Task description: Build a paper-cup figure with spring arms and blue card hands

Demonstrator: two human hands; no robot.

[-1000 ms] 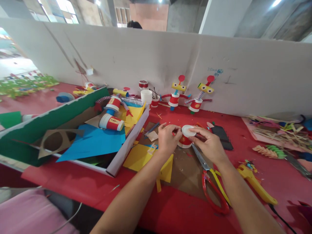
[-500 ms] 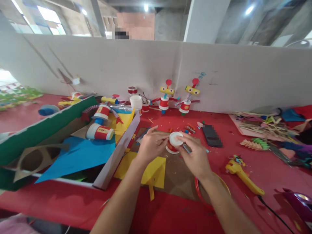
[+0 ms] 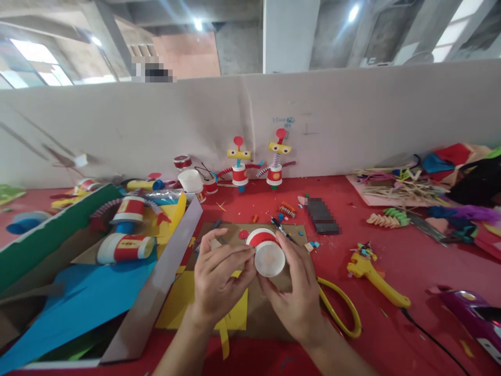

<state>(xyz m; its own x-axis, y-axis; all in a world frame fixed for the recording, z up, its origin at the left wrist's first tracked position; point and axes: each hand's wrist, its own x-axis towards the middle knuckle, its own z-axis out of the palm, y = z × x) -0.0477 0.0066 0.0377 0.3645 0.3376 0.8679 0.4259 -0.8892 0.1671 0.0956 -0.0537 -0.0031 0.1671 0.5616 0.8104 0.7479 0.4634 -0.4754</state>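
A small red and white paper cup [image 3: 270, 258] is tilted over the brown board [image 3: 266, 318], its round white end turned toward me. My right hand [image 3: 295, 284] is closed round the cup's right side. From the left, my left hand [image 3: 223, 274] has its thumb and forefinger pinched together at the cup's edge; whether something small is between them is hidden. Yellow paper [image 3: 180, 303] lies under my left wrist. Just beyond the cup are a red paper disc [image 3: 243, 235] and a black pen [image 3: 282, 228].
Two cup figures [image 3: 240, 175] stand by the white partition [image 3: 176, 120]. At left is an open box [image 3: 156, 282] of coloured paper and cup figures. A black phone [image 3: 321, 215], a yellow glue gun [image 3: 378, 279], yellow-red rings [image 3: 346, 318] and a stick pile [image 3: 395, 185] lie right.
The view has shifted right. The cup is now up in my right hand with its white end toward me, and my left fingers have come to its edge.
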